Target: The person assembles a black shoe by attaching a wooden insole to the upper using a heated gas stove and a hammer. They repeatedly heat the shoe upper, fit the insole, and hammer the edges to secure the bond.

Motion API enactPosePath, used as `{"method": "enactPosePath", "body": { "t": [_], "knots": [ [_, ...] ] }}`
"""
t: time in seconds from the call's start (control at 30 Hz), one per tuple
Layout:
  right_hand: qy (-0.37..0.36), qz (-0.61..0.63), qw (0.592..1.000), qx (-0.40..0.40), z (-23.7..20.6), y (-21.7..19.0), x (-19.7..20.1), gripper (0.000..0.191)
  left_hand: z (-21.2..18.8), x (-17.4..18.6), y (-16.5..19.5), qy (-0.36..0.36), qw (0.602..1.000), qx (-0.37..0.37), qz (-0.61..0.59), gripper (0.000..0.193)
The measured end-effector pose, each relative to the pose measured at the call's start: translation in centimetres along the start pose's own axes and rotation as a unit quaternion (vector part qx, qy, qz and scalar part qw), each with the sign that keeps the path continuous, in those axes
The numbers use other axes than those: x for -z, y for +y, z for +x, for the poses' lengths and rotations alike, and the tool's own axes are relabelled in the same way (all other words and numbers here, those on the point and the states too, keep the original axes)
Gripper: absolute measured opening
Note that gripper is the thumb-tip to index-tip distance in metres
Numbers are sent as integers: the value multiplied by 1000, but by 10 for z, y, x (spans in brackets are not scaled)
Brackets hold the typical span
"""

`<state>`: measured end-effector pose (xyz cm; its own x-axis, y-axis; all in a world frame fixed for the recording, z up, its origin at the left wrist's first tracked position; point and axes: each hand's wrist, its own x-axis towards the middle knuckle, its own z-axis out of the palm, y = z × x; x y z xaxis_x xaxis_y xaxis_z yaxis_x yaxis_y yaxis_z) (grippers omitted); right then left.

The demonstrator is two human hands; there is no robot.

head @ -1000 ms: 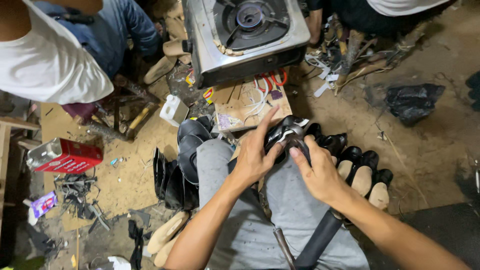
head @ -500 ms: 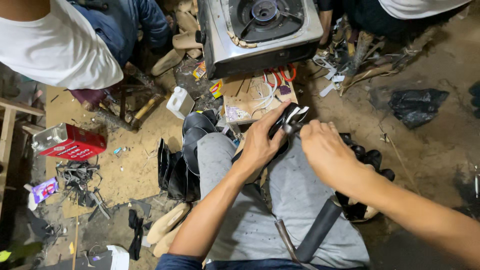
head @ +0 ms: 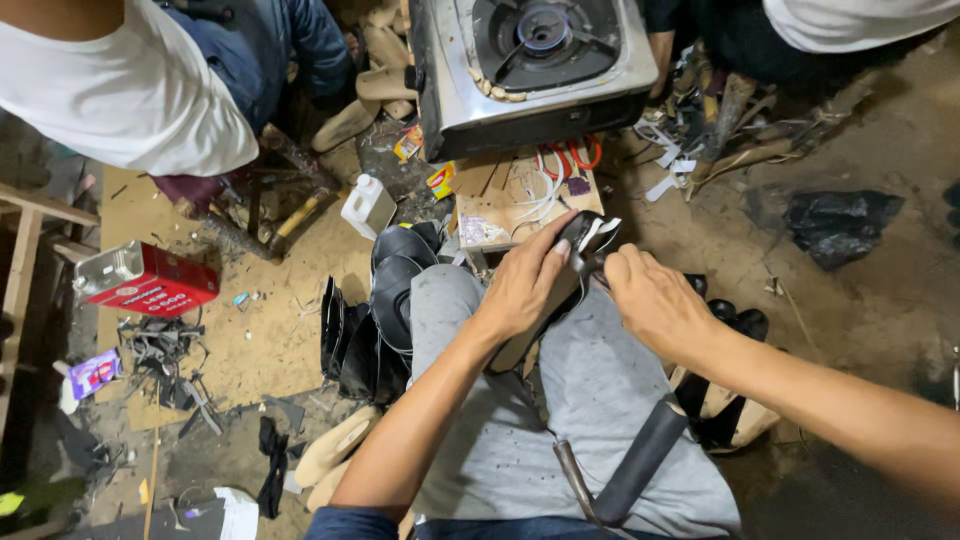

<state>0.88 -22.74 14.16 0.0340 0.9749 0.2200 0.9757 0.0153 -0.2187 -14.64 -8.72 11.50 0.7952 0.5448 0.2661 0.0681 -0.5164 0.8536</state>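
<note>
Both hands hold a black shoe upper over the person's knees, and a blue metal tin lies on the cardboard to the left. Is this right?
Not quite. In the head view the metal tin on the cardboard is red, not blue. The rest holds: the left hand and the right hand hold the black shoe upper over the person's knees.

A red metal tin (head: 147, 279) with a shiny silver end lies on its side on the cardboard at the left. A small purple packet (head: 95, 373) lies below it (on the dirty floor). A white plastic jug (head: 368, 206) and a little yellow packet (head: 441, 181) sit near the stove.
</note>
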Motion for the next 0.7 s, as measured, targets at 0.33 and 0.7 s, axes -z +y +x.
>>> {"method": "enactPosePath", "body": {
  "t": [0.33, 0.7],
  "knots": [
    [-41, 34, 996, -72, -8, -2, 17, 20, -4, -12, 6, 43, 997, -54, 29, 39],
    [-97, -165, 981, -37, -4, 9, 29, 21, 7, -12, 16, 2, 997, -9, 72, 37]
  ]
}}
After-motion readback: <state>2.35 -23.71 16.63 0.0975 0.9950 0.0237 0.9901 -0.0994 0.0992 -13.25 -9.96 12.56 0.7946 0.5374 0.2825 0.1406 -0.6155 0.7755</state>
